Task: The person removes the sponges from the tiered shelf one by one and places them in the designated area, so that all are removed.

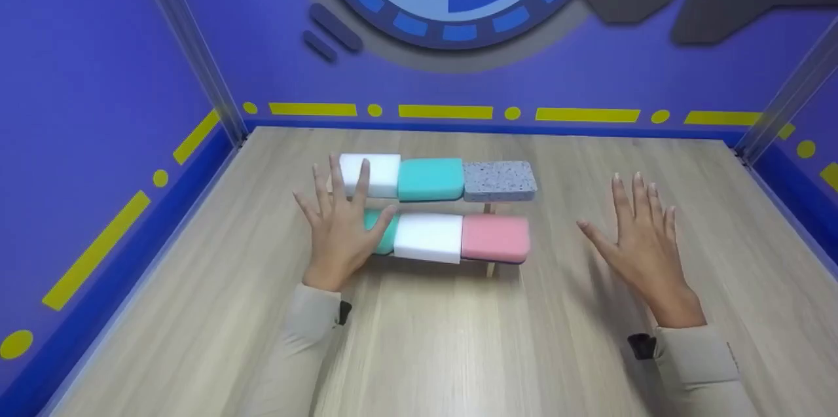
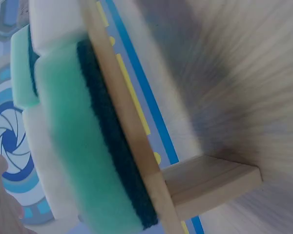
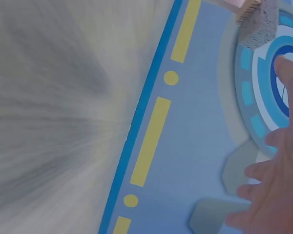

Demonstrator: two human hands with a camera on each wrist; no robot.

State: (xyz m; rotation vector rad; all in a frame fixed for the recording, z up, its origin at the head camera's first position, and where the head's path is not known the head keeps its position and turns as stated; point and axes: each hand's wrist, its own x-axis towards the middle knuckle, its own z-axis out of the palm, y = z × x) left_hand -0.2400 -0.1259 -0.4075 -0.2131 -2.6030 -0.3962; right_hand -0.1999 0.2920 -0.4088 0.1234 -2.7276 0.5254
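Observation:
With fingers spread, my left hand [image 1: 336, 234] hovers over the left end of two rows of sponges and blocks, holding nothing. It partly hides a white block [image 1: 386, 171] at the back and a green sponge [image 2: 83, 141] in front, whose dark scouring side faces down. Along the back row follow a teal sponge [image 1: 430, 179] and a grey speckled block [image 1: 499, 180]. A white block [image 1: 429, 238] and a pink sponge [image 1: 495, 238] continue the front row. Off to the right, my right hand [image 1: 645, 250] is held above the table, fingers extended and apart from everything.
Wooden stands raise both rows; one support [image 2: 210, 187] shows in the left wrist view. The wood-grain table [image 1: 419, 351] is bordered by a purple back wall [image 1: 458, 86] and side walls. Black straps [image 1: 641, 346] show at both cuffs.

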